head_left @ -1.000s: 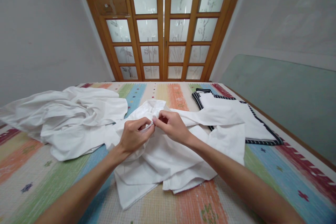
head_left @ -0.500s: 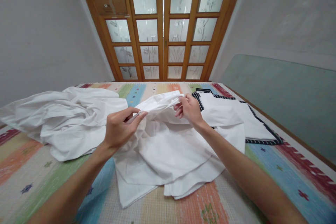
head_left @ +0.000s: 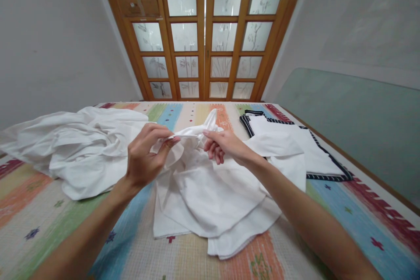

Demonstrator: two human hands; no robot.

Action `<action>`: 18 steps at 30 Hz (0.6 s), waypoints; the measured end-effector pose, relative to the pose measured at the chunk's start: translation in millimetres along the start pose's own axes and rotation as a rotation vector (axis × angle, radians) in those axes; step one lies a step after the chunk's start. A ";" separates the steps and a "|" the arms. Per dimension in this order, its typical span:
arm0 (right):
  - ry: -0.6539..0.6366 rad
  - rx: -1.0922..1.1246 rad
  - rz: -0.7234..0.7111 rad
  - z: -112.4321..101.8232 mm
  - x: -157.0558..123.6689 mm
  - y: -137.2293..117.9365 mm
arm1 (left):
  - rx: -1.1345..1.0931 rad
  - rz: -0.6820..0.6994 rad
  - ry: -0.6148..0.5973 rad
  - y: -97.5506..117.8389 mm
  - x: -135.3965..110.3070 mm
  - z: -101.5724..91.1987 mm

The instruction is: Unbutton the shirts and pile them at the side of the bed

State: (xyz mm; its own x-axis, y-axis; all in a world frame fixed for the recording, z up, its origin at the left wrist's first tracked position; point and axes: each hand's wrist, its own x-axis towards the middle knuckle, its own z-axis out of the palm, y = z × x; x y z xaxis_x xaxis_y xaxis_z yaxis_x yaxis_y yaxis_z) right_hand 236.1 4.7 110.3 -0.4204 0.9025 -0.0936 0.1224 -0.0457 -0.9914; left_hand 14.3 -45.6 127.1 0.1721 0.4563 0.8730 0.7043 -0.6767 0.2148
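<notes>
Both hands are closed on a white garment [head_left: 213, 197], perhaps a shirt, in the middle of the patterned cover. My left hand [head_left: 147, 151] pinches its upper edge between thumb and fingers. A short way to the right, my right hand [head_left: 226, 145] grips the same edge, thumb on top and the other fingers curled below. Between them the fabric is bunched, and a peak of it stands up behind my right thumb. The lower part spreads in loose layers towards me, and one flap lies out to the right beyond my right wrist.
A crumpled heap of white cloth [head_left: 88, 153] lies on the left. On the right is a flat white piece with black-and-white striped trim [head_left: 315, 153], partly under the garment's flap. The striped, multicoloured cover [head_left: 131, 236] lies beneath everything. A greenish panel [head_left: 354, 118] borders the right side.
My right hand has moved left and slightly down, closer to my left hand. The stretched upper edge has become bunched, and the garment's lower left corner has shifted right and up.
</notes>
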 end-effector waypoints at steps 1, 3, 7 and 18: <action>-0.015 -0.030 -0.003 4.9 0.9 3.1 | -0.039 -0.003 -0.027 1.2 -1.3 0.0; 0.040 -0.048 -0.057 12.2 4.7 10.4 | -0.124 -0.026 -0.100 3.4 -3.8 -1.2; 0.060 -0.025 -0.140 15.6 13.3 22.4 | -0.230 -0.084 -0.309 7.3 -5.8 -6.7; 0.012 -0.050 -0.164 18.6 10.4 22.5 | -0.184 -0.327 -0.819 8.8 -3.5 5.9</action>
State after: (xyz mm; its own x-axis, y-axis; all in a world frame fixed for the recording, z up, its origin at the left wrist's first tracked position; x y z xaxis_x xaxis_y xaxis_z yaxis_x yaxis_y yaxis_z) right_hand 217.7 5.0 85.3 -0.4275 0.9013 0.0704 0.0980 0.1236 -0.9875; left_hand 24.0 -49.7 123.4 0.4692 0.8633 0.1858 0.6948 -0.4908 0.5258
